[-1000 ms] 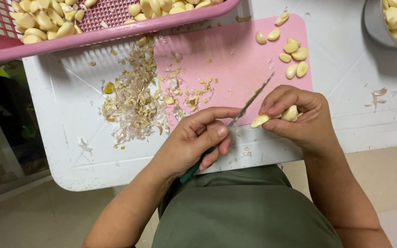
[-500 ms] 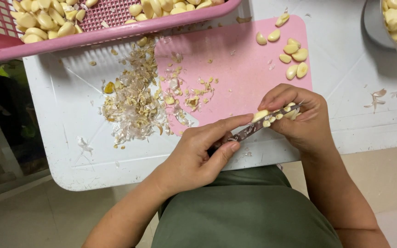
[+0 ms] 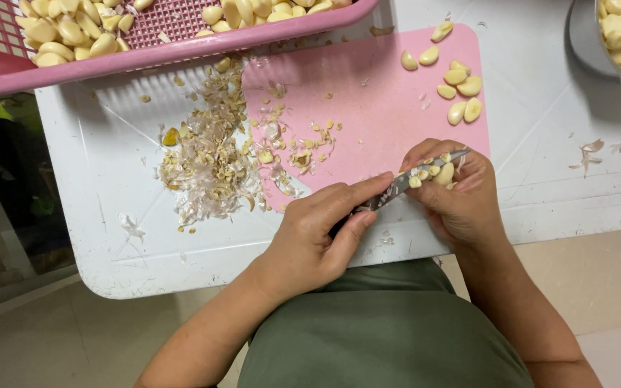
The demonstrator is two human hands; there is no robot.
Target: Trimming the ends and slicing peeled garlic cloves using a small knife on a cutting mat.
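The left hand [image 3: 318,237] grips the handle of a small knife [image 3: 404,181], forefinger laid along its spine; the right hand [image 3: 461,197] is curled around a peeled garlic clove [image 3: 443,174], pinned against the blade with cut bits stuck to the steel. Both sit at 5 o'clock of the pink cutting board [image 3: 368,108], over its edge. The step looks like trimming the clove in hand. The next cut calls for a short, controlled stroke clear of the holding fingers. Finished cloves [image 3: 458,75] lie at 1 o'clock, skins and trimmings [image 3: 210,154] at 9 o'clock, a pink basket [image 3: 181,50] of cloves at 11 o'clock
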